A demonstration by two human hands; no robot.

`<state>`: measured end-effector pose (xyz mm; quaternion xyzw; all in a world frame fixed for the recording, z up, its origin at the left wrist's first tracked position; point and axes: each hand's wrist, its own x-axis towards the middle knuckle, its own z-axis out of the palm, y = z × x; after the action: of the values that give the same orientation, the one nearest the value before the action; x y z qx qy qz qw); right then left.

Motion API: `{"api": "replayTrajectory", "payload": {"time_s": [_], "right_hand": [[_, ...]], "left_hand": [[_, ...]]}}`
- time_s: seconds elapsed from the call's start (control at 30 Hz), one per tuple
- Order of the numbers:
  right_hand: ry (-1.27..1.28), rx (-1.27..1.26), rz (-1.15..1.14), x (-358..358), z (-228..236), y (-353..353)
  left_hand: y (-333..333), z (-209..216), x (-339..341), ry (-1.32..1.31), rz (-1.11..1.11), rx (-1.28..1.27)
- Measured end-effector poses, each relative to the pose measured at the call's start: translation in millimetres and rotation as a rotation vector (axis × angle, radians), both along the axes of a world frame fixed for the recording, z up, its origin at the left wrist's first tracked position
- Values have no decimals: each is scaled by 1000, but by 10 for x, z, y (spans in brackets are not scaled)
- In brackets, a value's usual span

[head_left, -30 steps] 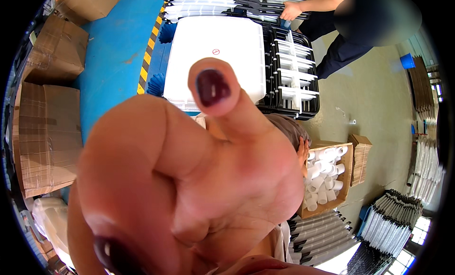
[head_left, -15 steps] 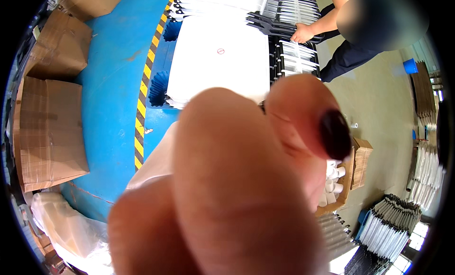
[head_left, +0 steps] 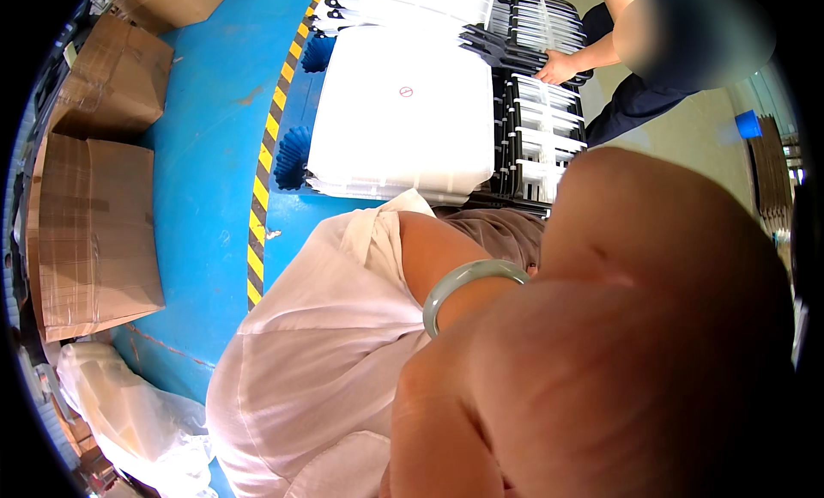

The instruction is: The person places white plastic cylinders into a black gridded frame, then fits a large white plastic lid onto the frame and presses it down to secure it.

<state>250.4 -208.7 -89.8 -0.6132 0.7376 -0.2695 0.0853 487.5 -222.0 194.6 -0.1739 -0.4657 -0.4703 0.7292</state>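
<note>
When searched for markings, gives up just one: on the white top panel [head_left: 403, 129], a small red ring crossed by a slash, printed near the middle. Stacked beneath, more white panels, showing edges only; too overlapped to count. To the right, just beside that stack, black frames [head_left: 541, 129] with white slats, also beyond counting. Near the top, one co-worker's hand [head_left: 558, 67] closed on black bars [head_left: 498, 47]; dark trousers [head_left: 644, 107] below.

Closest to the lens, down and right of the panels in view, one large hand [head_left: 635, 326], blurred, running into the dark rim; cannot tell whether left or right, nor whether fingers apart, together or clamped on anything. Just beside it, around a bare forearm [head_left: 433, 249], one grey-green bangle [head_left: 438, 296]. Further left, one pale, creased sleeve [head_left: 318, 326]. Behind, brown cloth [head_left: 498, 226].

Counted along the left: three cardboard boxes [head_left: 99, 240] and, low down, one translucent plastic bag [head_left: 129, 403]. On the blue floor [head_left: 210, 154], one yellow-and-black striped line [head_left: 259, 197]. Between line and panels, two blue ribbed pieces [head_left: 293, 157]. Far right, one blue bucket [head_left: 748, 124].
</note>
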Motion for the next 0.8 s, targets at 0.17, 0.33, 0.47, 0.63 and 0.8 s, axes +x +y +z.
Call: {"api": "replayTrajectory", "payload": {"time_s": [0.17, 0.33, 0.47, 0.63, 0.8], "right_hand": [[15, -7, -2, -16, -5, -8], [65, -42, 156, -138, -82, -36], [106, 54, 101, -17, 120, -30], [111, 82, 95, -30, 63, -26], [8, -3, -24, -10, 7, -4]], "left_hand": [[-128, 1, -154, -44, -207, 38], [-168, -15, -289, -66, -342, 47], [-116, -31, -356, -71, -418, 36], [-68, -38, -364, -67, -460, 40], [-28, -54, -355, -71, -517, 47]]}}
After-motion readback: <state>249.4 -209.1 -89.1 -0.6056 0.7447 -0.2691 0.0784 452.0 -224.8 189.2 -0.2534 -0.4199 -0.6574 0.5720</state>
